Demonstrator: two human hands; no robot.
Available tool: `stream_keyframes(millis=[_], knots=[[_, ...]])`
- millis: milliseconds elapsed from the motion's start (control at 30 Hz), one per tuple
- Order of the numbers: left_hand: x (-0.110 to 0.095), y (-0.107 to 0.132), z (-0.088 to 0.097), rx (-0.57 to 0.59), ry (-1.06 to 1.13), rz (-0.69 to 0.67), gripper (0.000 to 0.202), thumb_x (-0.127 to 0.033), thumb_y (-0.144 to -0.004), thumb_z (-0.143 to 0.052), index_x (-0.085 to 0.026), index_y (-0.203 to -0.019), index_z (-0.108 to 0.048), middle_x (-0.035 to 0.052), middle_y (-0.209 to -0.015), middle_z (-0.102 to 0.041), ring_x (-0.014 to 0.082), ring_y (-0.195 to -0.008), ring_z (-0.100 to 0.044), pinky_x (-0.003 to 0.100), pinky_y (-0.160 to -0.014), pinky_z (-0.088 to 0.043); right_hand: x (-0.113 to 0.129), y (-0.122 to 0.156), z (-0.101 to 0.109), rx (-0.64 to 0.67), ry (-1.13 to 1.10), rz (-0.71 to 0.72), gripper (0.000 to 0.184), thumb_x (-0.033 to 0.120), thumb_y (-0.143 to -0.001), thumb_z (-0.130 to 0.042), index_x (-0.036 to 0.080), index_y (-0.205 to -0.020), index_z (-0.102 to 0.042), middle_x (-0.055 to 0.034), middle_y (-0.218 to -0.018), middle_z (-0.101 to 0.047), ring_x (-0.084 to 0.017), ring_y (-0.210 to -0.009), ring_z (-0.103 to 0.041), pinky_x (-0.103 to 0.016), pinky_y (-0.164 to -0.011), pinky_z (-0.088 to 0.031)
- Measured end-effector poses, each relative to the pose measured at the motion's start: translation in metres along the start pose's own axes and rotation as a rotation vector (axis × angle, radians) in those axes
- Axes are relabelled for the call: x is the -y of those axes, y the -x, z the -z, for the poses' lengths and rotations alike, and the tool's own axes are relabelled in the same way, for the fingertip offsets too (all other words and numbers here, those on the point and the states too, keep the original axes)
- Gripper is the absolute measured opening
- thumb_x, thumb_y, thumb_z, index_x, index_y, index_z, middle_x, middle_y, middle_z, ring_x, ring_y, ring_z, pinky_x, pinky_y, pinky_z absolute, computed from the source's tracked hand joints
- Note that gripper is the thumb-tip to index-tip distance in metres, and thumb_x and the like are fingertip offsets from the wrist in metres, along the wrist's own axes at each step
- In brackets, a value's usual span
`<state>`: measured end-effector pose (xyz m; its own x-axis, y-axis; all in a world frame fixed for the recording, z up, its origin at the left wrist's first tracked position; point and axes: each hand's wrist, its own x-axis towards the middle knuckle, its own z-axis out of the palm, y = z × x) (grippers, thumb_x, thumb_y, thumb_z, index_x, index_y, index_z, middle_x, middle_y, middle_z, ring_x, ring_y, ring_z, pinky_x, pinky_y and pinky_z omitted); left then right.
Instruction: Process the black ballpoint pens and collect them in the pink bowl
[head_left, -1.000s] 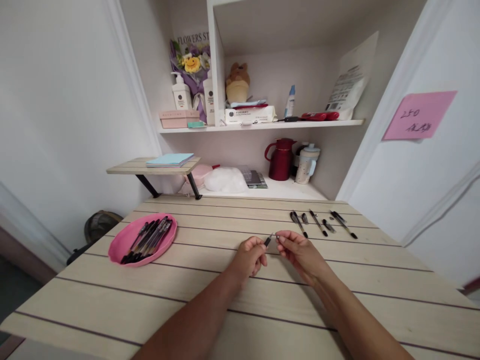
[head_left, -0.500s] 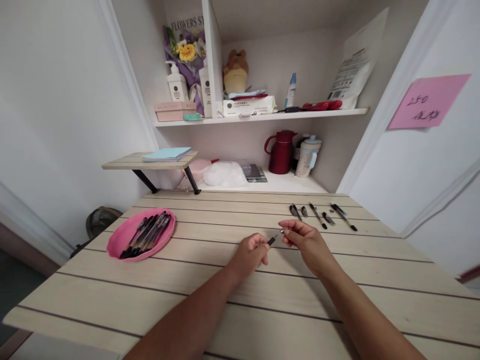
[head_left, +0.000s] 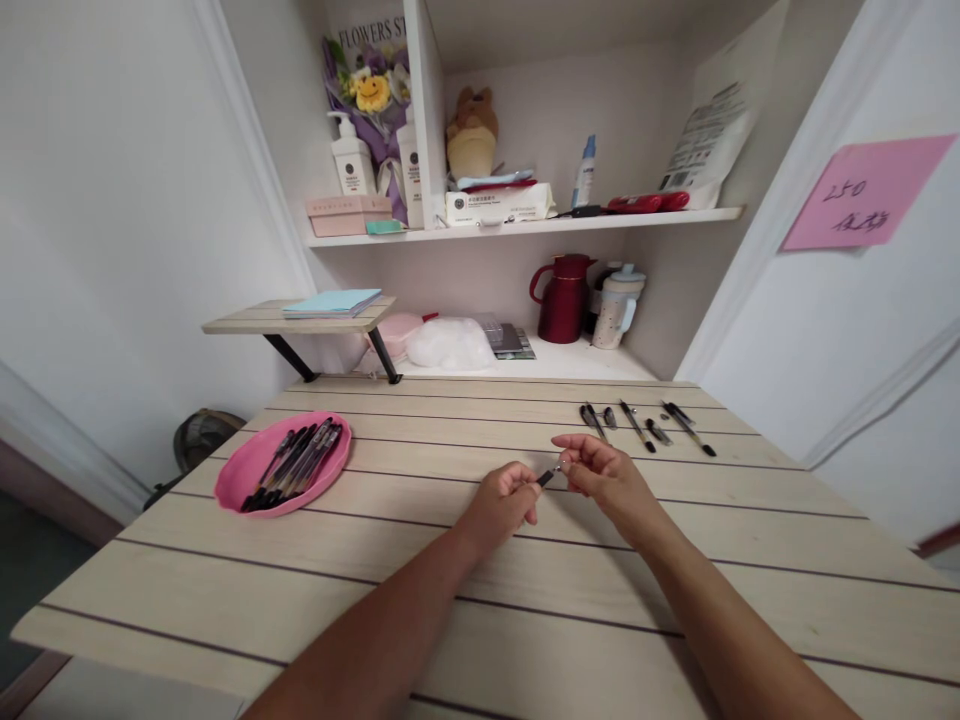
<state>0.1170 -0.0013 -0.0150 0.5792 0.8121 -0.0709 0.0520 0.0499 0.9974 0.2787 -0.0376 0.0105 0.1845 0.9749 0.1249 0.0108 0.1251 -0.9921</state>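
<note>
My left hand (head_left: 499,508) is closed around a pen (head_left: 545,479), whose black front end points up and to the right. Most of the barrel is hidden inside the fist. Between thumb and forefinger, my right hand (head_left: 611,482) pinches a small shiny metal pen tip (head_left: 559,465), held at the front end of the pen. Whether the two are joined I cannot tell. Beyond my right hand lie several pen parts: a black pen barrel (head_left: 637,427), a loose black cap (head_left: 658,432) and another pen barrel (head_left: 688,430).
At the left a pink tray (head_left: 225,490) holds several pens. Behind it a small raised shelf (head_left: 247,318) on black legs carries blue paper (head_left: 334,303). A red jug (head_left: 564,300) and a pale tumbler (head_left: 618,310) stand at the back of the wooden table (head_left: 337,620).
My right hand has moved slightly left, bringing the metal pen tip onto the thin front end of the pen. My left hand keeps its hold. The camera view has shifted a little.
</note>
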Motion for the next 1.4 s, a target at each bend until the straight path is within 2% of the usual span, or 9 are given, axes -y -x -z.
stream_keyframes(millis=[367,600,833,967,1067,1167,1233,1300,1400], knots=[[-0.002,0.002,-0.002,-0.025,-0.013,-0.021,0.012,-0.028,-0.074,-0.051,-0.018,-0.079,-0.052,-0.0048,-0.048,-0.051,0.0051,-0.037,-0.029,0.019,-0.043,-0.021,-0.002,0.000,-0.004,-0.044,-0.060,-0.041,0.043,0.033,-0.059,-0.071,0.016,-0.097,-0.060,0.0018,-0.068,-0.055,-0.008,-0.054,-0.045,-0.023,-0.052,-0.039],[-0.002,0.002,-0.002,-0.037,-0.059,-0.072,0.011,-0.027,-0.075,-0.049,-0.018,-0.079,-0.050,-0.0047,-0.050,-0.051,0.0055,-0.040,-0.032,0.019,-0.044,-0.024,-0.006,0.001,-0.003,-0.008,-0.049,-0.113,0.030,0.035,-0.059,-0.072,0.015,-0.080,-0.064,0.0027,-0.055,-0.052,-0.007,-0.047,-0.037,-0.022,-0.045,-0.030],[0.000,0.002,-0.002,-0.058,-0.121,-0.144,0.011,-0.026,-0.077,-0.047,-0.017,-0.081,-0.050,-0.0050,-0.051,-0.050,0.0063,-0.044,-0.035,0.019,-0.047,-0.027,-0.012,-0.001,-0.002,0.048,-0.144,-0.150,0.027,0.034,-0.060,-0.074,0.016,-0.077,-0.064,0.0038,-0.054,-0.052,-0.006,-0.046,-0.037,-0.022,-0.045,-0.028],[0.002,0.002,-0.002,-0.085,-0.183,-0.205,0.013,-0.028,-0.077,-0.047,-0.017,-0.081,-0.052,-0.0049,-0.052,-0.049,0.0077,-0.048,-0.040,0.020,-0.049,-0.030,-0.015,-0.001,-0.004,0.041,-0.125,-0.122,0.026,0.038,-0.060,-0.074,0.017,-0.065,-0.061,0.0043,-0.048,-0.051,-0.007,-0.044,-0.035,-0.023,-0.045,-0.026],[0.002,0.002,-0.002,-0.100,-0.192,-0.216,0.014,-0.029,-0.077,-0.047,-0.017,-0.081,-0.053,-0.0047,-0.052,-0.049,0.0080,-0.049,-0.041,0.020,-0.050,-0.031,-0.015,0.000,-0.006,0.027,-0.111,-0.101,0.027,0.040,-0.059,-0.075,0.017,-0.062,-0.059,0.0034,-0.050,-0.054,-0.008,-0.047,-0.040,-0.023,-0.048,-0.030],[0.001,0.002,-0.002,-0.113,-0.173,-0.218,0.015,-0.030,-0.078,-0.047,-0.017,-0.083,-0.052,-0.0044,-0.053,-0.050,0.0083,-0.050,-0.042,0.020,-0.051,-0.033,-0.012,0.002,-0.007,0.032,-0.182,-0.117,0.033,0.039,-0.059,-0.075,0.018,-0.083,-0.066,-0.0029,-0.076,-0.066,-0.013,-0.066,-0.055,-0.026,-0.059,-0.040],[0.000,0.002,-0.002,-0.107,-0.168,-0.221,0.014,-0.029,-0.078,-0.047,-0.017,-0.082,-0.052,-0.0040,-0.053,-0.050,0.0082,-0.050,-0.042,0.020,-0.051,-0.033,-0.010,0.003,-0.007,0.040,-0.260,-0.128,0.038,0.039,-0.060,-0.075,0.019,-0.092,-0.067,-0.0062,-0.092,-0.067,-0.017,-0.078,-0.057,-0.029,-0.067,-0.043],[0.001,0.002,-0.002,-0.097,-0.165,-0.222,0.013,-0.029,-0.078,-0.047,-0.017,-0.081,-0.051,-0.0038,-0.053,-0.050,0.0081,-0.050,-0.042,0.020,-0.051,-0.033,-0.012,0.003,-0.007,0.037,-0.305,-0.124,0.034,0.037,-0.061,-0.075,0.019,-0.088,-0.069,-0.0063,-0.089,-0.067,-0.016,-0.077,-0.057,-0.029,-0.070,-0.044],[0.001,0.002,-0.004,-0.092,-0.158,-0.224,0.012,-0.028,-0.078,-0.047,-0.017,-0.081,-0.050,-0.0042,-0.053,-0.049,0.0080,-0.050,-0.042,0.020,-0.051,-0.033,-0.017,0.001,-0.008,-0.015,-0.281,-0.106,0.025,0.035,-0.059,-0.076,0.017,-0.075,-0.069,-0.0030,-0.073,-0.065,-0.012,-0.065,-0.054,-0.028,-0.066,-0.043]])
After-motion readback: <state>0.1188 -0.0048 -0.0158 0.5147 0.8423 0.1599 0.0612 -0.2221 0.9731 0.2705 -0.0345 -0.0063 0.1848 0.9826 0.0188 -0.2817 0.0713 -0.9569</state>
